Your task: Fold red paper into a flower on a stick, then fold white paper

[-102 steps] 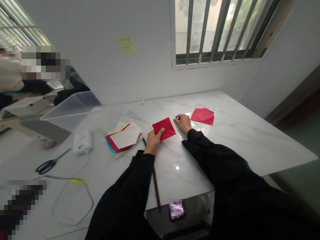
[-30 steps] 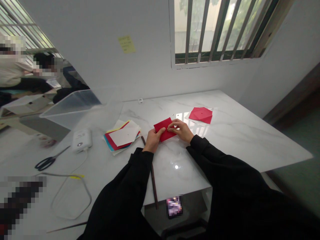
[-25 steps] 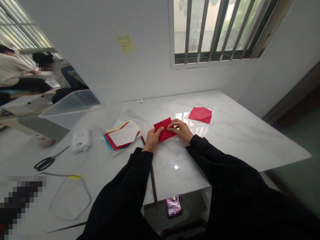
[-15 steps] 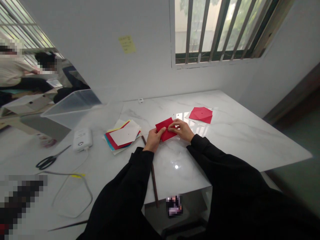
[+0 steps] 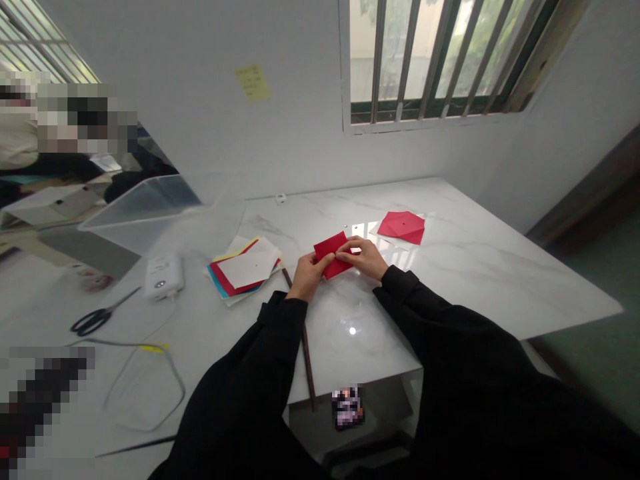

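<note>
Between my left hand [image 5: 309, 277] and my right hand [image 5: 364, 260] lies the folded red paper [image 5: 331, 255], held just above the marble table [image 5: 475, 280]. My left thumb [image 5: 320, 261] presses on its lower left part, while my other left fingers curl around its edge, partly out of sight. My right fingers [image 5: 349, 247] sit close together across its right end, so the paper is pinched between my two hands.

Well past my right fingertips, a red folded square [image 5: 401, 227] lies on a white sheet [image 5: 385, 235]. Left of my left fingers, a stack of coloured paper [image 5: 244, 270] has a white sheet on top, with red, yellow and blue edges showing beneath it. A dark stick [image 5: 303, 340] lies just beside my left wrist.

Farther left of my fingers stands a clear plastic box [image 5: 143, 203]; I cannot tell what, if anything, is inside it. Nearer the table's left side are a white plastic device [image 5: 163, 275] and black-handled scissors [image 5: 95, 321].

Earlier, the red paper looked wider and only my left hand held it, with my right fingers off to one side. Now it is narrower, and both hands are on it.
</note>
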